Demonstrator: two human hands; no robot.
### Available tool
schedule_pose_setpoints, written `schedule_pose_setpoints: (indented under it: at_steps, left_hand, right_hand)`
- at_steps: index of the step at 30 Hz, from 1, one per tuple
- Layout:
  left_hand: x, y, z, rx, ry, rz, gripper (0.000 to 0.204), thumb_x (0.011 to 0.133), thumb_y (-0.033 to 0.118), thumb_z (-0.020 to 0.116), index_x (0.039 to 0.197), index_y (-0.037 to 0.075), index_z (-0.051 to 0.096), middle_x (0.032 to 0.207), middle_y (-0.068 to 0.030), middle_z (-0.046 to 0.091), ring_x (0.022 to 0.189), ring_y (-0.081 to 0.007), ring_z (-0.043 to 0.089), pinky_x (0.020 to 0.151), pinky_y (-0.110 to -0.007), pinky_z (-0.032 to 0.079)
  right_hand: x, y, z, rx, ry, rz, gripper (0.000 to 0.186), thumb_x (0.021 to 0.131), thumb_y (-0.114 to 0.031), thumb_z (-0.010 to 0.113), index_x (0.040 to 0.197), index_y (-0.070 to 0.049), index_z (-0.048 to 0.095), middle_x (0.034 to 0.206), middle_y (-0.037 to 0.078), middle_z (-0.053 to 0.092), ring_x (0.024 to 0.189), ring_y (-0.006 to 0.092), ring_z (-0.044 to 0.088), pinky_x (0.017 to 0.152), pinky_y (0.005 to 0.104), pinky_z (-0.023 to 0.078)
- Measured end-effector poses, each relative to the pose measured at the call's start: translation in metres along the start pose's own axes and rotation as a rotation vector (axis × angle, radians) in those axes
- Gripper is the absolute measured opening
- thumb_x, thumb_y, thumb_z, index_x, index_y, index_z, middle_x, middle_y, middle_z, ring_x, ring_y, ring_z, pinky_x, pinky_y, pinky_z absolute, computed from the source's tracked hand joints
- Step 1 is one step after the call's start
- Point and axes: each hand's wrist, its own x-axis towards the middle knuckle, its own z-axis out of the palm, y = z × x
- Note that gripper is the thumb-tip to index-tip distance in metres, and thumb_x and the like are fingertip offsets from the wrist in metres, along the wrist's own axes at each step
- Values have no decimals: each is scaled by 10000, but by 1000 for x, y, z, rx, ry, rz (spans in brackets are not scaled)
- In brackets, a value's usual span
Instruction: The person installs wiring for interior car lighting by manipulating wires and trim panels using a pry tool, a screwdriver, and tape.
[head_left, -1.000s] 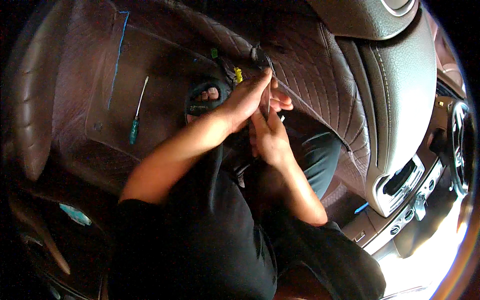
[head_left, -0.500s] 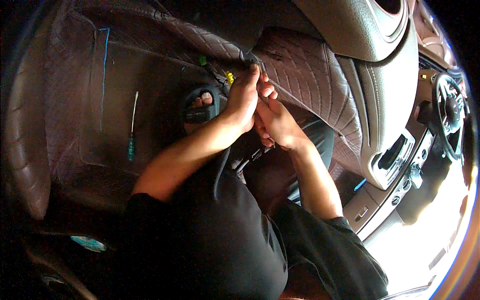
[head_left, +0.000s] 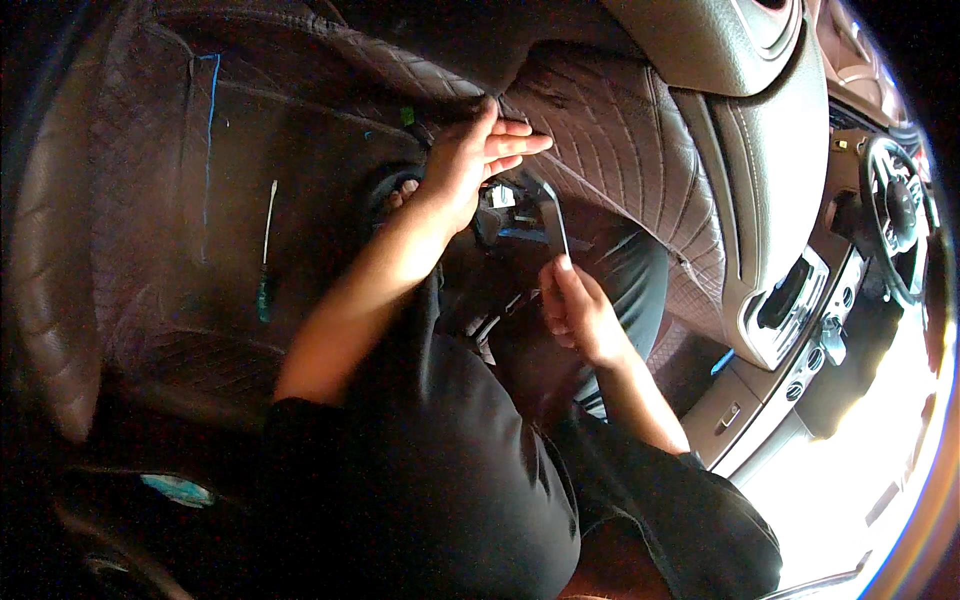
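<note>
Since half a second ago, the right hand has drawn down from the left hand, baring a smooth, flat, bent metallic strip at centre frame. The right hand pinches its lower end; the left hand's fingers are stretched out. Diamond-quilted brown upholstery spans upper right; a slim green-handled screwdriver lies at left. The left forearm partly hides a foot.
</note>
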Motion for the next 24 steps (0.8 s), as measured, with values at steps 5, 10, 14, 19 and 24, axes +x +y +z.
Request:
schedule_pose_setpoints:
  at_steps: [5, 10, 14, 19, 24]
  left_hand:
    - [-5, 5, 9, 74, 126, 61, 541, 1040, 516, 385, 1133, 20, 581, 1141, -190, 709, 1032, -225, 682, 937, -354, 478]
    - [-21, 0, 12, 175, 147, 154, 527, 1048, 481, 408, 1147, -4, 589, 1035, -164, 726, 903, -236, 717, 833, -343, 557]
    - [-36, -11, 22, 504, -72, 242, 429, 1033, 321, 535, 1311, 1, 472, 1010, -123, 685, 822, -184, 678, 821, -328, 543]
    - [-32, -17, 24, 1054, 119, 379, 372, 982, 187, 608, 1291, 31, 472, 834, -131, 663, 722, -208, 675, 657, -365, 542]
    - [-29, -10, 26, 1155, 171, 335, 308, 994, 200, 565, 1239, 22, 507, 871, -186, 684, 752, -312, 702, 675, -431, 548]
  right_hand:
    - [10, 8, 4, 88, -7, -310, 325, 1066, -423, 410, 1008, -118, 502, 709, -43, 431, 571, 75, 395, 504, 234, 334]
    - [54, 0, 27, 307, -205, -400, 281, 1060, -415, 437, 1007, -139, 432, 707, 6, 423, 499, 108, 392, 405, 249, 325]
    - [80, 6, 33, 484, -390, -163, 594, 996, -687, 269, 870, -148, 487, 572, -30, 354, 409, 88, 284, 383, 238, 250]
    - [88, -4, 38, 720, -492, 62, 568, 993, -659, 297, 751, -179, 481, 524, -71, 301, 401, 90, 254, 383, 253, 233]
    - [95, 4, 37, 724, -569, -5, 539, 997, -665, 282, 760, -213, 454, 542, -74, 264, 423, 92, 218, 398, 254, 177]
